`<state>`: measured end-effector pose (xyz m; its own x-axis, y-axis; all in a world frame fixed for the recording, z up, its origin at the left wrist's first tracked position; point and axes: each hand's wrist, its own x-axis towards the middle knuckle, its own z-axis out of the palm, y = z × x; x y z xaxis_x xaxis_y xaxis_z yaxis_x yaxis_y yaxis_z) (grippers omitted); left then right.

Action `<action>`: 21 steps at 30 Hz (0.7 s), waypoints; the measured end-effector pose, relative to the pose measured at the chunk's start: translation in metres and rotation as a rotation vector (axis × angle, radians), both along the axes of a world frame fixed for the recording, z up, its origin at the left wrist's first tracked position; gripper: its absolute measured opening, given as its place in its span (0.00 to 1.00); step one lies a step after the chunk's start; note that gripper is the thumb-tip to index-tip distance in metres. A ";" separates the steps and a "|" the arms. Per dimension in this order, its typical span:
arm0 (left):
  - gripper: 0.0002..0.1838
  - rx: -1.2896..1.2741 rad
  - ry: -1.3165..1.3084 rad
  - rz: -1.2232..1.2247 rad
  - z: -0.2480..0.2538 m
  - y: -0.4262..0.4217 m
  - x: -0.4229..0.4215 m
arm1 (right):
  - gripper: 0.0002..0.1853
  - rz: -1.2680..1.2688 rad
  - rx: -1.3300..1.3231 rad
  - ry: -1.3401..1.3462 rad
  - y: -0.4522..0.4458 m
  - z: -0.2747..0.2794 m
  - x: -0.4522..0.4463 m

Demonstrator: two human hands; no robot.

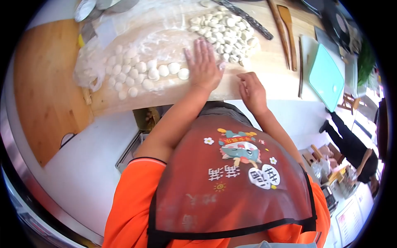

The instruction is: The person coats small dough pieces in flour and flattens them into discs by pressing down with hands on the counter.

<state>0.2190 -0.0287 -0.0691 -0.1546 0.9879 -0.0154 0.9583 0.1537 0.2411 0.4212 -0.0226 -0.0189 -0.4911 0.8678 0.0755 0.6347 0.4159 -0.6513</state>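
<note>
- In the head view, my left hand is resting palm down on the pale wooden, flour-dusted worktop, fingers stretched out and slightly spread; anything lying under the palm is staying hidden from me.
- My right hand is sitting by the worktop's front edge, fingers loosely bent; I cannot tell whether it is touching the wood or pinching anything.
- Flat, round, white dough discs are lying to the left of my left hand, some overlapping, with a short row leading up to it; the nearest is lying just beside that hand.
- Small, chunky, off-white dough pieces are lying in a heap beyond and to the right of my left fingertips.
- I am judging both kinds as light, soft and easily dented, with flour probably making them dry rather than sticky; the discs are calling for a gentle hold at the rim, the pieces for a light pinch at the sides.
- Around these, a black, flour-speckled rod is lying along the heap, a brown wooden spatula and a mint-green rectangular board are lying farther right, and a crumpled clear plastic bag is lying left of the discs.
</note>
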 end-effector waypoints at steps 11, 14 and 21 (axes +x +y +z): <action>0.40 -0.042 0.258 -0.070 0.014 -0.016 -0.129 | 0.26 -0.032 0.328 -0.058 0.126 -0.003 -0.065; 0.34 0.045 0.331 -0.075 -0.017 0.004 -0.208 | 0.30 -0.074 0.270 -0.158 0.177 -0.022 -0.099; 0.27 0.248 -0.323 -0.260 -0.017 0.146 -0.184 | 0.35 -0.002 0.304 -0.436 0.175 -0.023 -0.157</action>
<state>0.0347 0.1171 -0.0864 0.0716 0.9730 0.2193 0.8276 -0.1806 0.5315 0.2643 0.1523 -0.0420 -0.5313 0.8395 0.1136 0.8207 0.5433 -0.1769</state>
